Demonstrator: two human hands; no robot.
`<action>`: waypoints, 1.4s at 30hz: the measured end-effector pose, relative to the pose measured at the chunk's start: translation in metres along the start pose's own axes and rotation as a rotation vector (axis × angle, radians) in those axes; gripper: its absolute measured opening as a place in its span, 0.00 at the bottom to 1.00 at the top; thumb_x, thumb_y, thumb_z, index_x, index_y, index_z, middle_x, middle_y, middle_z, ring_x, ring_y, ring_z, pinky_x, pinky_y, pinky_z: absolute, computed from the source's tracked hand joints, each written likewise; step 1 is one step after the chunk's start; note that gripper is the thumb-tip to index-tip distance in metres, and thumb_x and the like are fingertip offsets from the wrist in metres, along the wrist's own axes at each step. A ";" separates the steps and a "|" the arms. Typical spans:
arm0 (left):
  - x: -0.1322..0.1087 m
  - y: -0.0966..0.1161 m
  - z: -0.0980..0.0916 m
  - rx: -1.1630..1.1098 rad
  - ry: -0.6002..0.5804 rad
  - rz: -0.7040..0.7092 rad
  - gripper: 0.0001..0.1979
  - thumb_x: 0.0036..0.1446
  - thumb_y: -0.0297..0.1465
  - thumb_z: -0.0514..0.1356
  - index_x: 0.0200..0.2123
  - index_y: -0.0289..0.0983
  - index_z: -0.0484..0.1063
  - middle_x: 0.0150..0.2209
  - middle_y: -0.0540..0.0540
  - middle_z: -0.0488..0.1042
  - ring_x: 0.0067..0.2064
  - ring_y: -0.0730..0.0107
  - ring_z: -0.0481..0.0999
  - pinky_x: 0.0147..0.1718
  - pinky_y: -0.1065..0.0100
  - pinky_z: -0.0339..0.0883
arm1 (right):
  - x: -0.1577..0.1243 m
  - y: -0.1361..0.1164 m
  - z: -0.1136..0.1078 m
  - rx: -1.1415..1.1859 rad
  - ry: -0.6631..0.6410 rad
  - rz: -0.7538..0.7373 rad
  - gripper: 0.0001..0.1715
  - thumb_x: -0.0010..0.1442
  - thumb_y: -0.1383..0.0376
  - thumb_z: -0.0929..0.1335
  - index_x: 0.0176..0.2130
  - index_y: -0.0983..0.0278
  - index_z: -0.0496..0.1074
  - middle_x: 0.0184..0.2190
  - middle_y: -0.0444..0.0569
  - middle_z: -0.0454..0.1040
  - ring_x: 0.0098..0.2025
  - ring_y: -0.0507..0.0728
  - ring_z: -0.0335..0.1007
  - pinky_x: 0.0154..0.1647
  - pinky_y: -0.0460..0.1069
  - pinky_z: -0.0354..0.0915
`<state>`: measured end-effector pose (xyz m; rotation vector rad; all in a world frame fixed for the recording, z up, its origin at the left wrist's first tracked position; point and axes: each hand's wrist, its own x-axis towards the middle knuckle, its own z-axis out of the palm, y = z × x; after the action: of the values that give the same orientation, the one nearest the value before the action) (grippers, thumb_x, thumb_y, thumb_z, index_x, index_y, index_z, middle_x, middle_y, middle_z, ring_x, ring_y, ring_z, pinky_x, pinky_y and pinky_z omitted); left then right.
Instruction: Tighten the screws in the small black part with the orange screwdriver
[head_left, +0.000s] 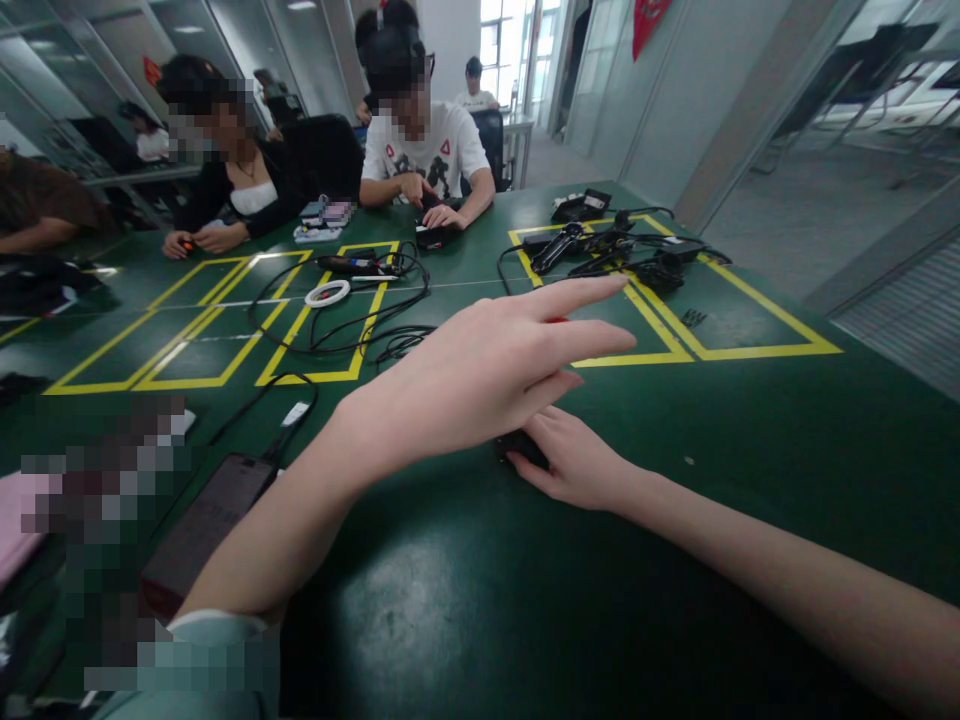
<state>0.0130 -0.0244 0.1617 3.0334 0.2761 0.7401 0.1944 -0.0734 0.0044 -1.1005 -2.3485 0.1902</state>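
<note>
Over a green table [750,430], the left hand [487,370] is held palm down, its back turned to the viewer. Its fingers are stretched out to the right and loosely spread, with nothing seen gripped; its thumb is hidden. Just below and partly behind it, a small black object [527,448] is held by the right hand [577,455], thumb on the near side and fingers over the top. Those fingertips are covered by the left hand, as is much of the object, so its kind cannot be told. Whether it is rested on the table is also unclear. The right forearm is cut off at the right edge. At lower left, a phone [214,515] is partly covered by the left forearm, and nearby items are blurred into blocks. Beyond, black cables [622,245] are tangled over yellow tape [772,352].
</note>
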 end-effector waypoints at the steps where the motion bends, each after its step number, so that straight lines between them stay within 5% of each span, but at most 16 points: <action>1: 0.001 0.001 0.000 0.011 -0.003 -0.005 0.16 0.63 0.22 0.57 0.51 0.40 0.75 0.62 0.40 0.74 0.60 0.59 0.77 0.52 0.62 0.75 | 0.000 0.000 0.000 -0.004 0.005 -0.003 0.12 0.63 0.68 0.65 0.47 0.66 0.67 0.42 0.62 0.79 0.44 0.68 0.76 0.45 0.62 0.74; 7: 0.002 0.000 -0.001 0.123 -0.012 -0.033 0.04 0.65 0.31 0.61 0.40 0.37 0.73 0.33 0.48 0.80 0.34 0.70 0.79 0.30 0.71 0.64 | -0.001 0.000 0.001 0.011 0.016 0.005 0.13 0.62 0.68 0.66 0.48 0.65 0.67 0.42 0.60 0.80 0.44 0.67 0.78 0.45 0.60 0.74; 11: 0.003 -0.002 0.003 0.191 0.046 -0.031 0.14 0.65 0.40 0.60 0.32 0.37 0.71 0.27 0.48 0.76 0.31 0.68 0.77 0.31 0.69 0.64 | -0.002 0.001 0.003 0.045 0.032 -0.007 0.14 0.62 0.69 0.66 0.49 0.65 0.68 0.45 0.61 0.81 0.46 0.68 0.78 0.45 0.60 0.74; 13: 0.003 -0.001 0.003 0.186 0.048 -0.030 0.13 0.66 0.39 0.58 0.32 0.37 0.72 0.29 0.45 0.78 0.36 0.64 0.79 0.37 0.65 0.69 | -0.002 0.002 0.003 0.043 0.048 -0.026 0.15 0.63 0.69 0.65 0.50 0.66 0.68 0.46 0.62 0.80 0.48 0.68 0.78 0.45 0.60 0.74; 16: 0.002 0.002 -0.001 0.110 0.006 -0.014 0.06 0.63 0.30 0.58 0.38 0.36 0.75 0.48 0.38 0.80 0.52 0.55 0.79 0.50 0.57 0.73 | -0.002 0.003 0.003 0.041 0.034 -0.036 0.12 0.64 0.68 0.65 0.48 0.66 0.69 0.44 0.62 0.79 0.46 0.68 0.76 0.44 0.61 0.73; 19: -0.001 0.007 -0.005 0.020 -0.029 -0.020 0.16 0.58 0.23 0.57 0.48 0.38 0.75 0.66 0.37 0.68 0.66 0.50 0.70 0.57 0.54 0.73 | -0.002 0.003 0.002 0.036 0.003 -0.021 0.11 0.64 0.67 0.65 0.47 0.65 0.69 0.41 0.60 0.78 0.44 0.68 0.74 0.44 0.63 0.72; 22: -0.004 0.008 -0.006 -0.015 -0.057 -0.036 0.23 0.58 0.19 0.55 0.55 0.40 0.72 0.71 0.37 0.61 0.70 0.50 0.65 0.57 0.56 0.75 | -0.002 0.002 0.002 0.024 -0.005 -0.006 0.09 0.63 0.67 0.65 0.45 0.63 0.69 0.39 0.57 0.78 0.42 0.67 0.74 0.43 0.61 0.72; 26: -0.003 0.006 -0.004 -0.017 -0.090 -0.047 0.20 0.64 0.20 0.51 0.55 0.39 0.71 0.72 0.37 0.59 0.68 0.54 0.69 0.56 0.58 0.74 | -0.001 0.001 0.000 0.005 -0.005 0.005 0.08 0.63 0.67 0.64 0.45 0.63 0.67 0.39 0.58 0.79 0.41 0.66 0.75 0.42 0.61 0.72; 31: 0.000 0.004 -0.003 0.033 -0.077 -0.046 0.12 0.68 0.25 0.53 0.48 0.37 0.75 0.54 0.40 0.79 0.51 0.63 0.81 0.45 0.65 0.74 | 0.000 0.000 -0.001 0.011 -0.008 0.020 0.10 0.61 0.68 0.66 0.45 0.63 0.67 0.41 0.59 0.79 0.43 0.67 0.75 0.44 0.61 0.73; 36: 0.000 0.006 -0.004 0.163 -0.072 -0.036 0.06 0.65 0.32 0.60 0.41 0.37 0.76 0.35 0.46 0.80 0.33 0.70 0.77 0.30 0.70 0.62 | -0.002 0.001 0.001 0.042 0.011 0.013 0.11 0.61 0.69 0.66 0.46 0.64 0.68 0.42 0.59 0.80 0.44 0.67 0.77 0.44 0.60 0.73; 42: 0.001 0.003 -0.001 0.206 -0.010 -0.069 0.12 0.65 0.39 0.59 0.37 0.36 0.76 0.31 0.44 0.80 0.35 0.64 0.80 0.34 0.67 0.68 | -0.003 0.003 0.003 0.045 0.046 -0.026 0.11 0.63 0.69 0.65 0.47 0.66 0.69 0.43 0.61 0.80 0.45 0.67 0.78 0.43 0.60 0.74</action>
<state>0.0139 -0.0274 0.1632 3.1979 0.4824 0.7347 0.1966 -0.0737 -0.0007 -1.0413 -2.3053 0.2049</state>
